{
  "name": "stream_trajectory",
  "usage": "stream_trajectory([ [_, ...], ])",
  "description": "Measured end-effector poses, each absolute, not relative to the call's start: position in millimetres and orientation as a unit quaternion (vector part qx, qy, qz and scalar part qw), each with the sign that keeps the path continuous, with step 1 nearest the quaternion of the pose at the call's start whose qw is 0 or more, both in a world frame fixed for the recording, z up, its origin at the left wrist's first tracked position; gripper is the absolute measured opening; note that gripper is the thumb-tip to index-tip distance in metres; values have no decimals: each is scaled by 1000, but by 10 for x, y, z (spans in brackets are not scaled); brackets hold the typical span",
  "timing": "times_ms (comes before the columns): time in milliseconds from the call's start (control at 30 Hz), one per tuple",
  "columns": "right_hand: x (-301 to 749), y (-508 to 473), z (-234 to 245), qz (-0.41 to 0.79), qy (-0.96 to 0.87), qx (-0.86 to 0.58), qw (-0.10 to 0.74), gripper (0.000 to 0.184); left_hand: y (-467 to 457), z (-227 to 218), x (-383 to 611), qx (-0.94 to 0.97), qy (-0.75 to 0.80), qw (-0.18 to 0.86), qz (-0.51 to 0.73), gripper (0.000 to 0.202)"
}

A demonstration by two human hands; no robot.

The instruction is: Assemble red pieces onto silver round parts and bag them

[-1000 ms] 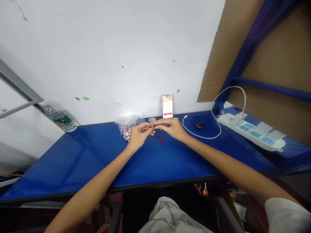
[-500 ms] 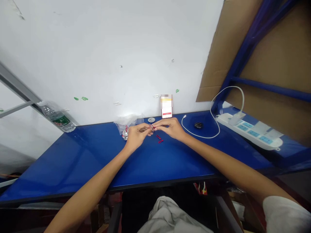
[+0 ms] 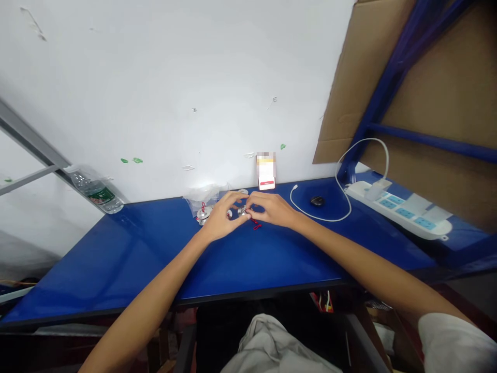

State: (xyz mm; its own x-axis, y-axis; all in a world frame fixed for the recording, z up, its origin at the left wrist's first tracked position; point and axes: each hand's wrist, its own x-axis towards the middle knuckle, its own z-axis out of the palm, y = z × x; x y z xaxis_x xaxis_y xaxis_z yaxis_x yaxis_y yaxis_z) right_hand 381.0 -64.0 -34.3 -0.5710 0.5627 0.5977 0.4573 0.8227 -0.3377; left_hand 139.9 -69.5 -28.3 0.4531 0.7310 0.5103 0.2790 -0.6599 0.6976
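My right hand [image 3: 268, 208] pinches the edge of a small silver disc [image 3: 241, 211] low over the blue table. A looped red cord [image 3: 257, 226] lies just below these fingers; whether it joins the disc I cannot tell. My left hand [image 3: 222, 217] curves round the disc's other side, with thumb and fingers apart and nothing seen gripped between them. Behind the fingertips, a pale round disc [image 3: 243, 192] is partly hidden. Left of my left hand sit silver round pieces with red cord [image 3: 203, 213], partly covered by the hand.
A clear plastic bag [image 3: 202, 194] lies against the wall. A phone [image 3: 266, 171] leans upright there. To the right are a white cable [image 3: 328, 219], a black mouse-like object [image 3: 317, 200] and a power strip [image 3: 399, 210]. A water bottle [image 3: 99, 194] leans at the left.
My left fingers have spread from a pinch at the disc. My right hand has shifted slightly down and still holds it; the disc now shows flatter and lower.
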Motion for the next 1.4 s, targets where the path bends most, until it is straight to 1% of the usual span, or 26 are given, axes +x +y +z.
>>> stream_trajectory([
  [33,3811,-633,-336,82,-883,-283,364,6,-693,-289,1401,821,314,243,410,43],
  [133,3832,-604,-301,107,-878,-274,377,7,-670,-325,1408,834,326,205,395,18],
  [200,3844,-599,-281,118,-878,-272,376,7,-657,-348,1414,845,321,193,382,10],
  [400,3814,-631,-292,114,-883,-276,362,10,-613,-360,1400,856,306,163,383,19],
  [533,3857,-564,-349,89,-876,-318,352,23,-447,-313,1193,836,392,76,376,15],
  [600,3908,-500,-401,84,-885,-341,304,26,-338,-279,1032,824,455,23,338,15],
  [700,3974,-415,-476,81,-916,-339,199,14,-210,-235,815,813,516,-21,271,18],
  [733,3987,-398,-491,80,-922,-335,178,14,-184,-225,766,812,528,-31,247,19],
  [800,3996,-384,-506,79,-925,-333,164,17,-159,-213,708,814,542,-46,205,21],
  [900,3984,-388,-507,77,-924,-336,163,18,-154,-222,690,817,547,-44,175,21],
  [1033,3974,-386,-522,78,-924,-332,171,16,-151,-249,692,821,538,-23,191,18],
  [1233,3997,-376,-529,93,-923,-328,178,17,-213,-211,768,812,498,-35,304,23],
  [1333,3984,-374,-539,120,-920,-327,180,25,-277,-211,883,812,476,-17,337,22],
  [1367,3970,-372,-550,122,-920,-329,177,26,-298,-226,931,816,464,-6,343,21],
  [1400,3952,-369,-562,121,-920,-332,172,24,-319,-247,983,821,452,6,348,21],
])
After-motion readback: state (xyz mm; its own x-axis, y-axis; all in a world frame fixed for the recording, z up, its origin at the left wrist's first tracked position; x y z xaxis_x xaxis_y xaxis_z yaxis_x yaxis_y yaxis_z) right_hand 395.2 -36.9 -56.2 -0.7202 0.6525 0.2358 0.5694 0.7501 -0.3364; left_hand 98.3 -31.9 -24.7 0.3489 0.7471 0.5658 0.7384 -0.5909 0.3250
